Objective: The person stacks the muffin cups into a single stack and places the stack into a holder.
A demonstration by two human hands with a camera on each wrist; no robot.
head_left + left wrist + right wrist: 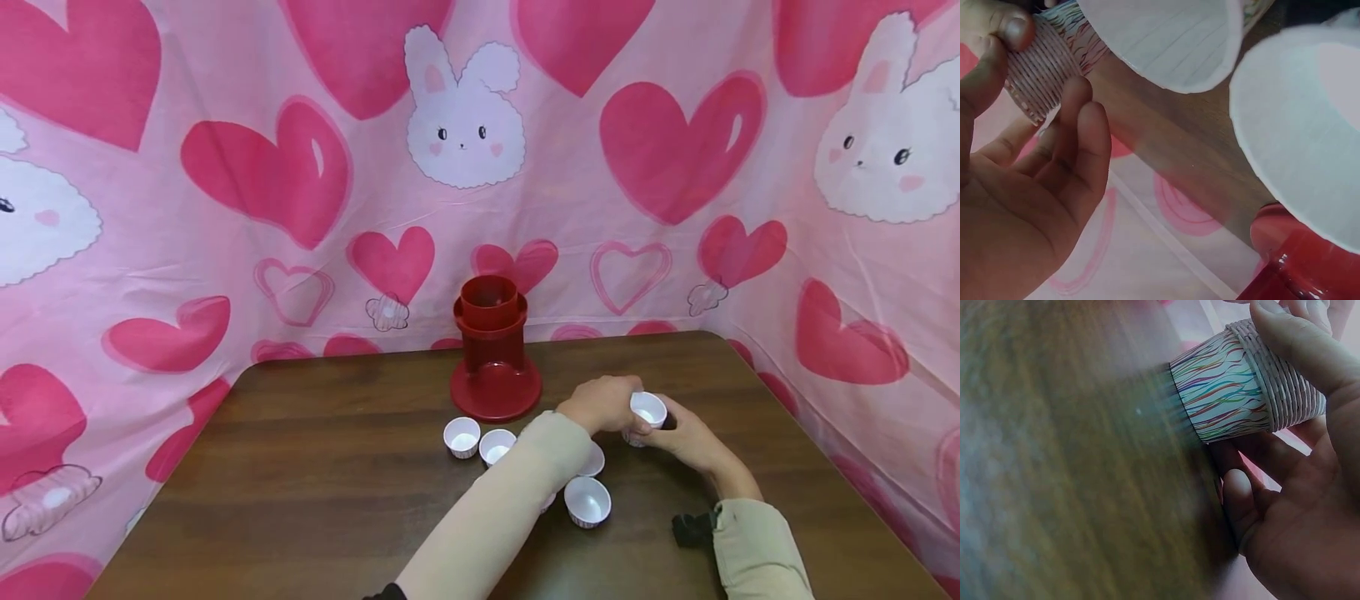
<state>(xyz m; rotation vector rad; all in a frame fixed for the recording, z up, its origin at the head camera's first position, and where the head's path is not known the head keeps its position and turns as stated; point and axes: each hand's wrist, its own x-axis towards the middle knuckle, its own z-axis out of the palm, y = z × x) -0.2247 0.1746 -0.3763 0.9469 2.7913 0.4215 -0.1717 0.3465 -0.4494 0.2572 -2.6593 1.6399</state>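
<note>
A stack of nested paper cups (647,408), white inside, is held between both hands at the right of the table. My left hand (606,406) grips the stack from its left side, fingers curled at the rims. On the other side, my right hand (693,437) holds it with thumb and fingers. The right wrist view shows wavy coloured stripes on the bottom cup (1219,390), close over the wood, with many rims layered above. In the left wrist view, the stacked rims (1044,72) lie between thumb and fingers.
Left of the stack stand several loose cups, among them a far-left cup (461,437) and a near cup (587,502); the left sleeve (502,508) partly covers others. A red stand (491,367) with a round base rises at the back. Behind hangs a pink heart-patterned cloth (562,200).
</note>
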